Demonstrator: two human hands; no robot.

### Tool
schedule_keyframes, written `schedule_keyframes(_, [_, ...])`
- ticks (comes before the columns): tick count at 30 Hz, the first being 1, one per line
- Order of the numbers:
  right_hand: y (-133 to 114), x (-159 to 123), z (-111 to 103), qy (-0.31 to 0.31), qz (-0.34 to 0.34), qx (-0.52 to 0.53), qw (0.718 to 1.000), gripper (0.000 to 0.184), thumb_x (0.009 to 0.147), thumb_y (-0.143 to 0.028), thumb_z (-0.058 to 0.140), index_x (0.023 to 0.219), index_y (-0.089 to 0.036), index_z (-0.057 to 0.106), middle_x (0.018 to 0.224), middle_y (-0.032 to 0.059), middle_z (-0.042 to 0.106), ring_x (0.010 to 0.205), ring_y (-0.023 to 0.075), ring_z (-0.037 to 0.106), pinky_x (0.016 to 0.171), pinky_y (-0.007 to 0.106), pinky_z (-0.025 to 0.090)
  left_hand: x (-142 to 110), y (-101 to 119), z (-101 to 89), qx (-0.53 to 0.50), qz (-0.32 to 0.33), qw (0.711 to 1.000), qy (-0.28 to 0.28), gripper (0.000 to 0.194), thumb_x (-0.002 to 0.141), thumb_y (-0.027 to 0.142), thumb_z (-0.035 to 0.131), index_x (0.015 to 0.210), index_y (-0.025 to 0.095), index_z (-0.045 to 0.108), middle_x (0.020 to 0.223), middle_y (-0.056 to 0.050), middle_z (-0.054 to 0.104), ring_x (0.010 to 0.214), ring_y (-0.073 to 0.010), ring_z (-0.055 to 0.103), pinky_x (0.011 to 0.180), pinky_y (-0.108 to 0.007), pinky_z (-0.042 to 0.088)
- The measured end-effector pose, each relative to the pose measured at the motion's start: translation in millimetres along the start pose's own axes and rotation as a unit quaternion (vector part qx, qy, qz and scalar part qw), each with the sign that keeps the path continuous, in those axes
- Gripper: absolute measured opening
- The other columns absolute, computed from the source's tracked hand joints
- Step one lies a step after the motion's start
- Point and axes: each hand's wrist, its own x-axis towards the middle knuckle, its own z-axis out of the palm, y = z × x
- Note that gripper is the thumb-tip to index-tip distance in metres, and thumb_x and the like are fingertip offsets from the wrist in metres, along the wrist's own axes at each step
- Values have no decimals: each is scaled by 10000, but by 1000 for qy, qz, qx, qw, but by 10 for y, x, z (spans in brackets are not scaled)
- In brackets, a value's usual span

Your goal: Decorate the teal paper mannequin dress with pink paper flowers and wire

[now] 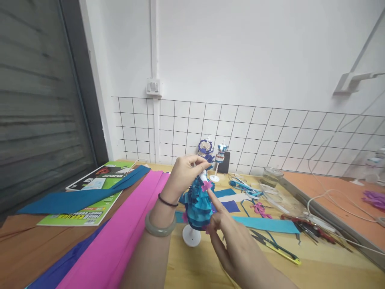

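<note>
A miniature dress form on a round white base stands before me, in a ruffled teal and blue crepe-paper dress. My left hand reaches over its top, thumb and forefinger pinched at the neck; the fingers partly hide the grip. A small pink paper flower sits on the dress's upper front. My right hand has its index finger stretched out, the tip at the flower's lower edge. Its other fingers are curled loosely, with nothing visible in them. More pink bits show near the hem.
Scissors with yellow-edged handles lie at right, near a teal paper strip. Two other small dress forms, including a white-and-blue one, stand behind. Pink paper and magazines lie left. A glass jar stands back right.
</note>
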Motion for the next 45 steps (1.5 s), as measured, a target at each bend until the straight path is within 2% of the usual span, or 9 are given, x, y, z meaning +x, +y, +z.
schedule_keyframes(7, [1,31,33,23,23,43,999,124,882,-142,320,803,-219,378,971,138,607,1144,250,485,608,255,477,8,-31,4,11,-15,1000,17,264,723,400,570,708,147,642,660,-19,603,577,-103,492,537,-220,392])
schedule_keyframes(15, [29,32,125,17,40,33,999,110,892,-170,299,834,-214,383,1116,187,555,945,233,607,578,276,461,8,-26,-3,11,-23,1000,16,280,716,413,576,736,144,652,694,-35,629,590,-109,512,540,-226,400])
schedule_keyframes(21, [27,64,123,2,25,13,1000,115,875,-123,320,847,-216,382,967,137,604,1197,262,422,598,259,428,11,-1,-1,20,-15,999,23,255,708,392,585,712,147,658,636,-18,613,551,-95,474,510,-218,373])
schedule_keyframes(23, [29,70,127,2,16,-8,1000,114,874,-117,324,846,-211,382,938,135,612,1100,260,509,562,252,404,10,-4,3,18,-15,999,21,251,708,390,587,714,150,659,636,-16,614,559,-97,479,516,-217,375])
schedule_keyframes(25, [34,71,134,6,15,-45,999,111,871,-116,325,841,-204,384,1039,165,592,843,229,612,515,257,372,7,-11,5,16,-16,1000,21,253,708,394,588,720,151,659,636,-16,613,567,-100,486,520,-218,379])
schedule_keyframes(28, [44,70,146,7,17,-110,994,112,861,-110,325,832,-193,395,1269,226,444,555,150,550,493,275,346,3,-19,6,19,-17,999,24,260,708,400,589,729,151,659,636,-16,610,568,-101,485,518,-218,379])
schedule_keyframes(33, [51,72,151,13,5,-149,989,113,846,-112,346,876,-182,429,1371,219,322,562,148,519,516,291,374,4,-30,21,17,-13,999,25,255,712,400,587,722,155,658,658,-20,624,584,-104,500,529,-218,392])
schedule_keyframes(42, [76,94,72,64,83,68,992,189,875,-144,342,1027,-202,439,1279,143,477,550,97,586,519,233,471,10,-22,21,13,-14,1000,24,264,710,406,582,721,153,660,656,-28,634,573,-110,523,533,-228,408])
schedule_keyframes(45, [141,125,59,98,80,87,988,211,882,-149,354,1059,-215,450,1209,109,546,572,99,613,527,220,497,8,-10,28,5,-13,1000,21,265,705,408,588,713,152,658,665,-31,638,581,-113,531,544,-234,420])
